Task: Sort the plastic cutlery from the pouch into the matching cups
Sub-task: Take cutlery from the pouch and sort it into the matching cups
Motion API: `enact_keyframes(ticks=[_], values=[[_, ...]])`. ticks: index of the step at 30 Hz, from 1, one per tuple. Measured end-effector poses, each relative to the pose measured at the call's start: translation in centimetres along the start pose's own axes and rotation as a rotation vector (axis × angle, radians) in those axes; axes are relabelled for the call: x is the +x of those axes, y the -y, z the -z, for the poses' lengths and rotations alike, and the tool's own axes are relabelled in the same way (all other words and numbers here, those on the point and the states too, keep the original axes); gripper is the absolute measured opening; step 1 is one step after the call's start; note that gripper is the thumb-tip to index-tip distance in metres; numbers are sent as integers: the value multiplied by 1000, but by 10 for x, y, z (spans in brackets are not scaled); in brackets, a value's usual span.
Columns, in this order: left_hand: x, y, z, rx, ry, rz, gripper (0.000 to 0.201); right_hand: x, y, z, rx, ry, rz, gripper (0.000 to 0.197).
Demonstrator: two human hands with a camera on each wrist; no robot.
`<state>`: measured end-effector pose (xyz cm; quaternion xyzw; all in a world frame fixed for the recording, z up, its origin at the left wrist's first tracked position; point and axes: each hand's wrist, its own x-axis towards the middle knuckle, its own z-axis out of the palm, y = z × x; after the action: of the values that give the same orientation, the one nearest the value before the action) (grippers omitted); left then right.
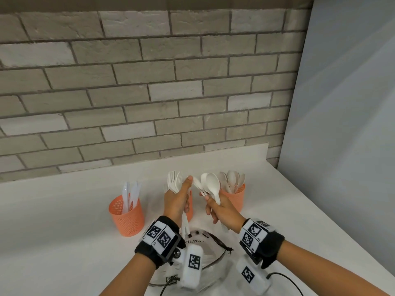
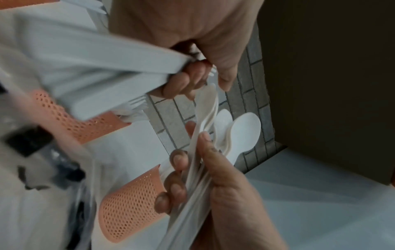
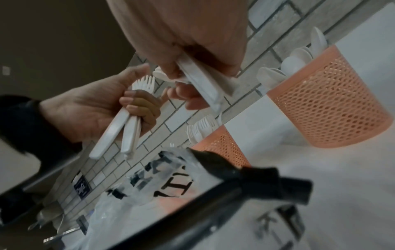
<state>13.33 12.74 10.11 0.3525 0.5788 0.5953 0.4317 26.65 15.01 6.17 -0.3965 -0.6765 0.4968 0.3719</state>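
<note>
My left hand point(image 1: 178, 197) grips a bundle of white plastic forks point(image 1: 174, 182) by the handles, tines up. It hides most of the middle orange mesh cup point(image 1: 190, 202). Just to its right, my right hand point(image 1: 215, 208) grips several white spoons point(image 1: 212, 184), bowls up. In the right wrist view the left hand point(image 3: 96, 104) holds the forks point(image 3: 143, 82) above the fork cup point(image 3: 222, 148). The right cup point(image 1: 234, 197) holds spoons and the left cup point(image 1: 126, 212) holds knives. The clear pouch point(image 1: 205, 253) with black drawstring lies under my wrists.
The cups stand in a row on a white counter point(image 1: 64, 210) against a grey brick wall point(image 1: 149, 92). A pale grey panel point(image 1: 342, 124) closes off the right side. A black cable point(image 1: 286, 278) trails from the right wrist camera.
</note>
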Motion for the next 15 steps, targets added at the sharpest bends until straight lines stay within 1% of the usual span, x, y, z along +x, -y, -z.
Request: enact_keyframes(ticks=[2,4,7,10,12,15], values=[[0,-2,-2,27,1,-22,30,3,-2,-1,-53,10,30,15],[1,-3,-3,66,-32,-26,30,4,-3,-1,-75,30,45,15],[5,-2,-3,120,-73,-44,28,5,-1,0,-14,83,46,13],[7,-1,-4,157,-95,-94,23,6,3,4,40,133,27,13],[8,-3,-8,198,-79,-118,22,9,3,6,53,133,24,6],[7,-10,-17,240,16,-131,25,18,1,12,26,102,9,10]])
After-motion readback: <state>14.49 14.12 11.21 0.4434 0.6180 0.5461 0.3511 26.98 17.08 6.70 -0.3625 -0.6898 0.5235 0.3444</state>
